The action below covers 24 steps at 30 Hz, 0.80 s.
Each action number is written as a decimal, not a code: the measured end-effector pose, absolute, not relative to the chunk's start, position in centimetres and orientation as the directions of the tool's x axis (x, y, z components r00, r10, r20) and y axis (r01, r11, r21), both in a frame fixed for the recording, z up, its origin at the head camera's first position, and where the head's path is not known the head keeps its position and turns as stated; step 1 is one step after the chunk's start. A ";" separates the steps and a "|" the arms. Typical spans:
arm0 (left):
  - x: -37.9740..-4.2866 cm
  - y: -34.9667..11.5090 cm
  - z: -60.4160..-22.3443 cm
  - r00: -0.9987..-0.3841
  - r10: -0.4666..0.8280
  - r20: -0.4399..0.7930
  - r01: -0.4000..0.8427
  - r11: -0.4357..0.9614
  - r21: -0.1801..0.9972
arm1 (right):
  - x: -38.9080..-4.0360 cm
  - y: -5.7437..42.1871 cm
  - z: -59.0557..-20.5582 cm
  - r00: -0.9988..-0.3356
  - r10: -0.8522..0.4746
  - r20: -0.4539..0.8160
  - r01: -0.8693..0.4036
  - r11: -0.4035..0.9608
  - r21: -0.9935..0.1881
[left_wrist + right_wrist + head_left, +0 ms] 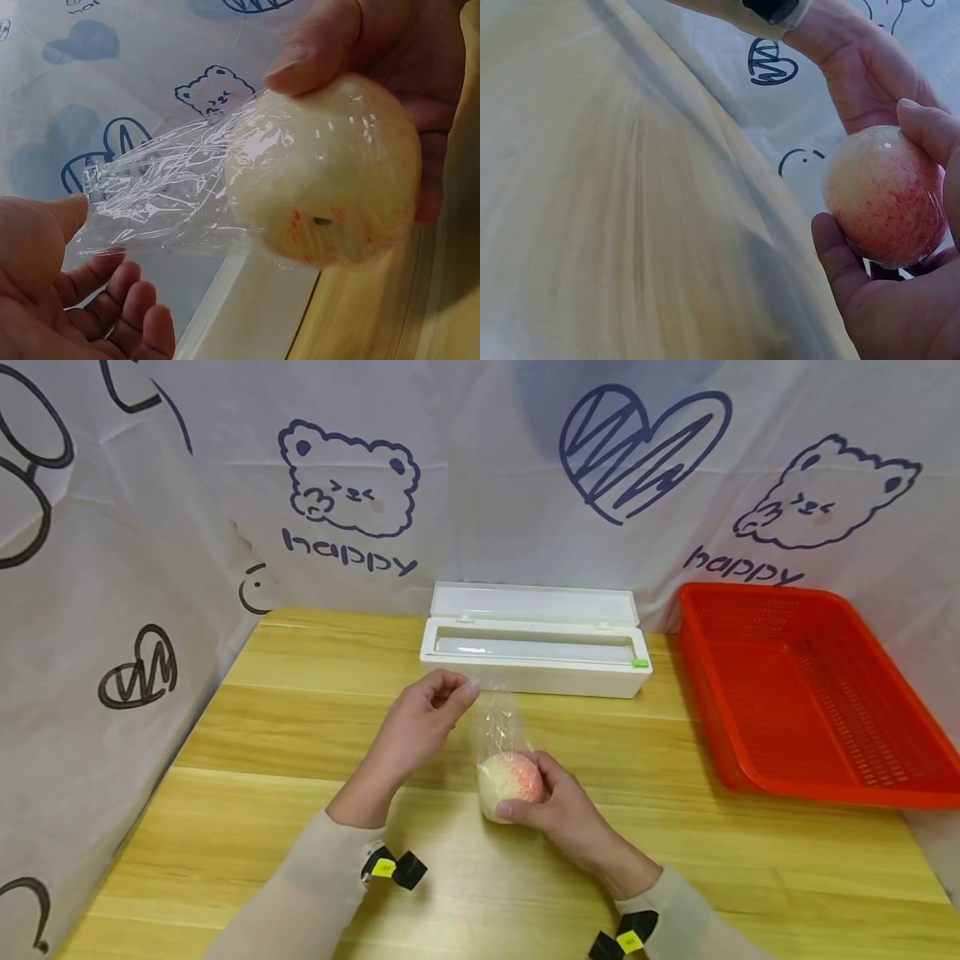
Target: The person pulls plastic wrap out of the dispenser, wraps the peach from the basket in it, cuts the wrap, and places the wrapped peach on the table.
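A pale yellow and pink peach (pixel 504 783) is wrapped in clear cling film (pixel 497 720), held above the table. My right hand (pixel 576 817) grips the peach from its right side, thumb in front and fingers behind. In the left wrist view, the film (pixel 169 191) stretches from the peach (pixel 330 180) in a gathered, creased tail. The far end of that tail is pinched by my left hand (pixel 420 727), whose other fingers are loosely bent. The right wrist view shows the peach's redder side (pixel 885 202) under shiny film.
Behind the hands, a white cling film dispenser (pixel 536 680) stands with its lid (pixel 532 603) raised, a roll (pixel 525 648) inside and a green slider (pixel 639 663) at its right end. At the right is a red plastic basket (pixel 847 795). Printed cloth (pixel 495 527) hangs along the wooden table (pixel 262 710).
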<state>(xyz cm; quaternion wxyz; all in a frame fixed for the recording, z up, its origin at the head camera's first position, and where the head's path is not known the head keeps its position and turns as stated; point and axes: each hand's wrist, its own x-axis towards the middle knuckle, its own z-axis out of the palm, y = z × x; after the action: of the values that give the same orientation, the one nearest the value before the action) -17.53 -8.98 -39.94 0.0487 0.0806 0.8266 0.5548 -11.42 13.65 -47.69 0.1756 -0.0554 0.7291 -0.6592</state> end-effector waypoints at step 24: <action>-17.4 -9.2 -38.5 -0.932 0.349 0.099 0.260 0.450 0.854 | -10.8 13.5 -48.3 -0.937 -0.300 -0.181 0.123 0.203 -0.971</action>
<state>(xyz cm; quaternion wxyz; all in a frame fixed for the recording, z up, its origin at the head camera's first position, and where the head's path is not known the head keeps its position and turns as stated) -17.37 -9.16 -38.52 0.0453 0.1791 0.8503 0.4927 -10.76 13.46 -48.31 0.1679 -0.0584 0.7573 -0.6285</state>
